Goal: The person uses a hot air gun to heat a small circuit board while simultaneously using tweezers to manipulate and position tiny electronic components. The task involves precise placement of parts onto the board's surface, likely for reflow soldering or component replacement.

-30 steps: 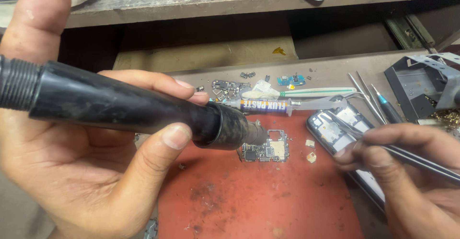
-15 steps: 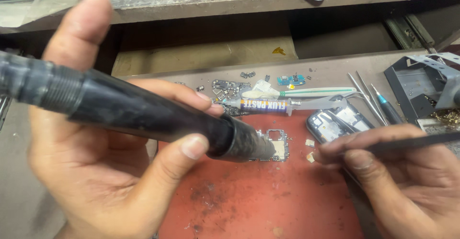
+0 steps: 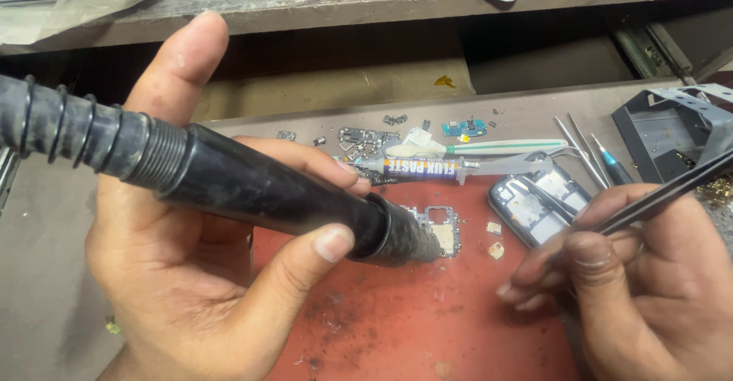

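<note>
**Hot-air nozzle over the board, tweezers drawn back**

Since half a second ago the right hand (image 3: 641, 274) has drawn slightly away from the circuit board (image 3: 437, 228), and its tweezers (image 3: 672, 190) now slant up toward the right edge rather than lying flat toward the board. The left hand (image 3: 198, 259) has barely shifted; its thumb still points up and the black hot-air wand (image 3: 252, 190) keeps its line.

The left hand is wrapped around the wand, fingers underneath and one fingertip pressed against the collar near the nozzle. The nozzle's mouth hangs right over the left part of the board, hiding it; whether it touches I cannot tell. The right hand pinches the tweezers between thumb and fingers, tips hidden behind the fingers, so nothing can be seen held in them.

The board lies on the red mat (image 3: 427, 327) on the counter (image 3: 534, 114), just beside an open phone shell (image 3: 534, 205). Two small square chips (image 3: 495, 240) lie on the mat between board and shell. A flux syringe (image 3: 435, 169) lies behind the board, with loose small parts (image 3: 366, 138) beyond it.

Judging by this, the phone is already apart and the board is out and under the nozzle. The tweezers are not yet at the board, and the shell stands open, so the reworking and reassembly seem to remain.
</note>
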